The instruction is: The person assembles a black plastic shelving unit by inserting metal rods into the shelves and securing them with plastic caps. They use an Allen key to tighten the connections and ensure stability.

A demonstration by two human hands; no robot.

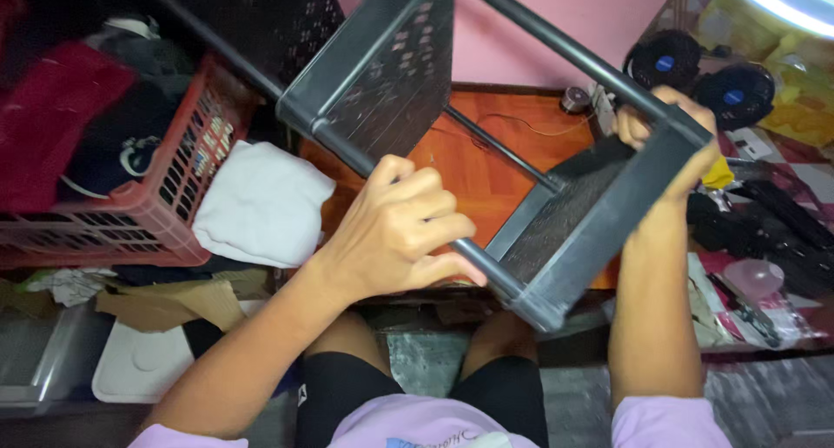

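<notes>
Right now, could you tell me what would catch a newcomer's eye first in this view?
The eye lands on the black plastic shelf rack, tilted across the middle above the wooden floor. The left hand wraps one of its poles at centre, and the right hand grips its corner at the right. At the left stands a red basket of clothes with a white folded cloth beside it.

One black rack [486,152], one red basket [165,196], two small fans [665,61], two hands [395,231]
</notes>
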